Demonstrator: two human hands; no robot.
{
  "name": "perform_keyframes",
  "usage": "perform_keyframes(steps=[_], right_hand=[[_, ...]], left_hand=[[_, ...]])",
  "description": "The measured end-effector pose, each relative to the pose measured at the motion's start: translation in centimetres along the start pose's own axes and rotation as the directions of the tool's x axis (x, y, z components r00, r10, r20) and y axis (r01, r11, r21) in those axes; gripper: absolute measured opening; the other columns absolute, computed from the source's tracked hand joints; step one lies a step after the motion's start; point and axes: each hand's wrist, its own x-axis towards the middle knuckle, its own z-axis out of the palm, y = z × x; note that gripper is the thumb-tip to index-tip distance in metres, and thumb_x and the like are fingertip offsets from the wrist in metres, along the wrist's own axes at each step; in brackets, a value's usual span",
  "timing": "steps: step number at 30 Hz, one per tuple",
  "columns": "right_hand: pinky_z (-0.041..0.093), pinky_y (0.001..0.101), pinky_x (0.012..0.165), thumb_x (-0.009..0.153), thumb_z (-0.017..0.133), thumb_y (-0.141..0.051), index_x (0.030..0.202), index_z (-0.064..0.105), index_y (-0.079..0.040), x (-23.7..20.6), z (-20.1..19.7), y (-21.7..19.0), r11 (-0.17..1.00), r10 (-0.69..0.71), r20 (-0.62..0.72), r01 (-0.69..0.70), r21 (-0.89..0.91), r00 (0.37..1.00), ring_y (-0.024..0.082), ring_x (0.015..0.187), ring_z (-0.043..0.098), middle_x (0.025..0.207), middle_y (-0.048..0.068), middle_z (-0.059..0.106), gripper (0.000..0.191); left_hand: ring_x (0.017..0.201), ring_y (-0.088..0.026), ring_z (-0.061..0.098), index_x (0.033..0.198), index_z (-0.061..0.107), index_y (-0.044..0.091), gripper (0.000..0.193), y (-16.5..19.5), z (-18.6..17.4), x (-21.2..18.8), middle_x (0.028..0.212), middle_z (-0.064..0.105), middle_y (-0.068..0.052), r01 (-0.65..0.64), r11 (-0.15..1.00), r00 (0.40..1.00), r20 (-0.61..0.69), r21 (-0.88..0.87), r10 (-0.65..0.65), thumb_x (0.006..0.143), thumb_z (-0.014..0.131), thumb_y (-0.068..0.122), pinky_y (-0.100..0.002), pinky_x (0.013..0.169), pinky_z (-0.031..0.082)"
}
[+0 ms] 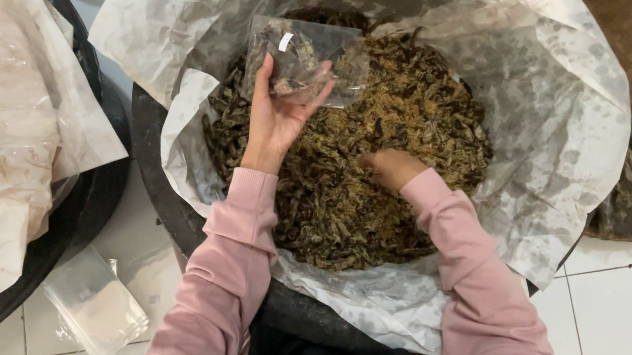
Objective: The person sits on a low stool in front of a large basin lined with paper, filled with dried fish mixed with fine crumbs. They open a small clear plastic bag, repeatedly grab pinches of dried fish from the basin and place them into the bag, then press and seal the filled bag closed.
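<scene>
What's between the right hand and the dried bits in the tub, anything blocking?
Nothing visible. The right hand is already down in the dried brown pieces inside the paper-lined tub. The left hand holds the small clear bag just above the pile, with open air between the bag and the right hand.

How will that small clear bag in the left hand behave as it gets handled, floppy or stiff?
The clear bag looks thin and crinkled, so it is probably floppy. The left hand holds it up by the lower part with only a little of the dried pieces inside, so it is likely light. The smooth film may be slippery.
</scene>
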Motion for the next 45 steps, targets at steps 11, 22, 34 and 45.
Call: perform_keyframes(steps=[11, 22, 34, 45], right_hand=[[0.054, 0.0510, 0.088, 0.080, 0.082, -0.021, 0.138, 0.055, -0.011, 2.9, 4.8, -1.7, 0.971, -0.211, -0.190, 0.185, -0.150, 0.959, 0.039, 0.104, 0.067, 0.115, 0.016, 0.066, 0.065], [0.048, 0.0478, 0.098, 0.085, 0.073, -0.020, 0.114, 0.067, 0.000, 4.4, 9.6, -3.3, 0.946, -0.324, -0.585, 0.242, -0.217, 0.744, 0.039, 0.122, 0.055, 0.130, 0.020, 0.060, 0.035], [0.048, 0.0468, 0.092, 0.085, 0.066, -0.011, 0.106, 0.067, 0.000, 4.6, 8.0, -4.4, 0.950, -0.311, -0.664, 0.203, -0.237, 0.680, 0.036, 0.111, 0.057, 0.111, 0.015, 0.065, 0.024], [0.053, 0.0330, 0.076, 0.107, 0.061, -0.014, 0.115, 0.067, 0.001, -0.5, -3.4, 1.6, 0.954, 0.103, -0.878, 0.204, 0.221, 0.467, 0.024, 0.085, 0.068, 0.101, 0.012, 0.072, 0.017]], left_hand=[[0.135, -0.046, 0.055, 0.143, 0.042, -0.005, 0.067, 0.1, -0.1, 0.0, 0.146, 0.050, -0.035, 0.019, 1.000, 1.000, -0.009, -0.018, -0.019, 0.098, 0.067, 0.038, -0.061, 0.116, 0.048], [0.132, -0.046, 0.058, 0.141, 0.043, -0.003, 0.064, -0.1, 0.6, -0.4, 0.144, 0.052, -0.035, 0.013, 1.000, 1.000, -0.028, -0.001, -0.013, 0.098, 0.067, 0.038, -0.061, 0.114, 0.050], [0.131, -0.044, 0.059, 0.140, 0.045, -0.004, 0.065, 0.0, 0.7, -0.7, 0.143, 0.055, -0.031, 0.031, 0.999, 0.999, -0.034, 0.036, -0.030, 0.097, 0.068, 0.039, -0.059, 0.112, 0.052], [0.134, -0.042, 0.055, 0.135, 0.051, 0.003, 0.055, 0.2, 1.9, -1.2, 0.143, 0.054, -0.022, 0.019, 0.999, 1.000, -0.018, 0.042, -0.018, 0.096, 0.068, 0.038, -0.061, 0.114, 0.048]])
